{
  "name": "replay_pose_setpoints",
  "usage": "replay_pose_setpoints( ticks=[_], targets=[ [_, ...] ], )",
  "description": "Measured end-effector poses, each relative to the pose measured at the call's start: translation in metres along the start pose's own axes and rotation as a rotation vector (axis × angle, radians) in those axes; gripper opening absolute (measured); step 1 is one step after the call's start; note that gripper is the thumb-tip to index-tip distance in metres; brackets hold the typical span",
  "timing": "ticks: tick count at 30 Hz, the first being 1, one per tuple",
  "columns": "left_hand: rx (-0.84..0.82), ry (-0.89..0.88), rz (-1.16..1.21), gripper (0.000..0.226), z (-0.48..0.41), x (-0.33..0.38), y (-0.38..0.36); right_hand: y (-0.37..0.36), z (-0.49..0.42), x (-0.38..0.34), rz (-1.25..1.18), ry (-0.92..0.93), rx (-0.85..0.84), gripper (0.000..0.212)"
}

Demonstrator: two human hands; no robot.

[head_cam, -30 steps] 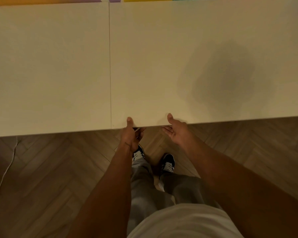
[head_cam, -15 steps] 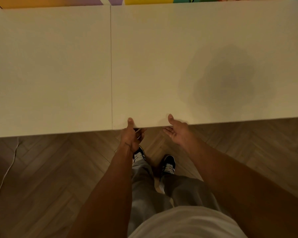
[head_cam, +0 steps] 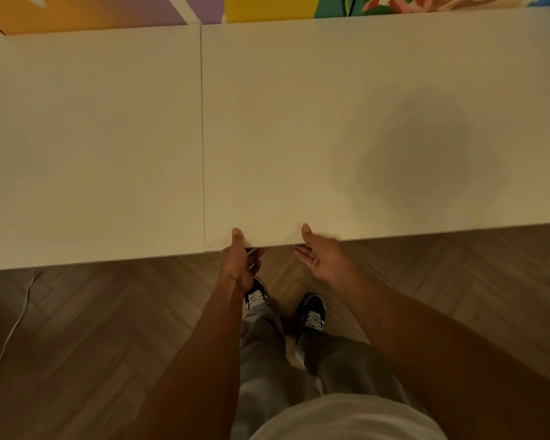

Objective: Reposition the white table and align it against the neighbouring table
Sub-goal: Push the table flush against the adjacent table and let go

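The white table (head_cam: 299, 122) fills the right and middle of the view, its left edge touching the neighbouring white table (head_cam: 92, 138) along a thin seam. Its near edge sits slightly farther back than the neighbour's at the seam. My left hand (head_cam: 240, 262) grips the white table's near edge close to the seam, thumb on top and fingers underneath. My right hand (head_cam: 319, 254) holds the same edge a little to the right, thumb on top, fingers curled under the rim.
A colourful painted wall (head_cam: 267, 7) runs directly behind both tables. Herringbone wood floor (head_cam: 92, 328) lies under me, with a thin white cable (head_cam: 10, 338) on it at the left. My shoes (head_cam: 311, 312) stand close to the table edge.
Both tables appear lower in the frame and more of the painted wall shows above them. My hands keep the same grip on the near edge.
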State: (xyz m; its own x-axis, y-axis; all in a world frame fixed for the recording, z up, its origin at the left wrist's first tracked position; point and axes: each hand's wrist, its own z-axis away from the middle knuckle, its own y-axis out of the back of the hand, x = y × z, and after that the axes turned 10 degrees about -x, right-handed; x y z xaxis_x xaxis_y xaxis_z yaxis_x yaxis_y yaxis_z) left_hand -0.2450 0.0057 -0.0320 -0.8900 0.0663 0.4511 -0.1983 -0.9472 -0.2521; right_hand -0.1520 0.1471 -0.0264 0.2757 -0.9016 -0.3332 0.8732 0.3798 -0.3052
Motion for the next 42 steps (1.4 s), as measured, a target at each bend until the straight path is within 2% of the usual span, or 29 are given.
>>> replay_pose_setpoints(
  ticks=[3,13,17,20,22,28,32,35,39,42],
  targets=[
    [-0.006,0.009,0.022,0.037,0.002,0.0,0.001,0.002,0.001,-0.001,-0.008,-0.002,0.002,0.023],
    [-0.034,0.03,0.054,0.035,0.011,0.002,-0.005,-0.003,0.013,-0.011,0.002,-0.014,0.032,0.052],
    [-0.006,0.002,0.05,0.051,0.002,-0.006,-0.002,0.0,0.014,-0.012,0.001,-0.027,0.045,0.053],
    [0.025,-0.007,0.056,0.04,-0.003,-0.009,-0.003,0.006,0.011,-0.009,0.006,-0.024,0.035,0.054],
    [0.04,0.002,0.047,0.041,-0.005,-0.01,-0.003,0.007,0.007,-0.009,0.018,-0.019,0.029,0.054],
    [0.077,0.027,0.072,0.059,0.0,-0.009,-0.015,0.011,0.005,-0.011,0.028,-0.037,-0.002,0.053],
    [0.046,0.067,0.023,0.07,0.012,-0.013,-0.032,0.016,0.009,-0.015,0.026,-0.054,-0.037,0.047],
    [0.059,0.039,0.015,0.058,0.017,-0.011,-0.041,0.015,0.009,-0.016,0.045,-0.051,-0.034,0.048],
    [0.073,0.068,-0.21,0.06,0.018,-0.01,-0.035,0.014,0.01,-0.016,0.166,-0.068,-0.053,0.055],
    [0.133,0.036,-0.561,0.07,0.024,-0.009,-0.026,0.032,0.02,-0.022,0.413,-0.094,-0.104,0.058]
  ],
)
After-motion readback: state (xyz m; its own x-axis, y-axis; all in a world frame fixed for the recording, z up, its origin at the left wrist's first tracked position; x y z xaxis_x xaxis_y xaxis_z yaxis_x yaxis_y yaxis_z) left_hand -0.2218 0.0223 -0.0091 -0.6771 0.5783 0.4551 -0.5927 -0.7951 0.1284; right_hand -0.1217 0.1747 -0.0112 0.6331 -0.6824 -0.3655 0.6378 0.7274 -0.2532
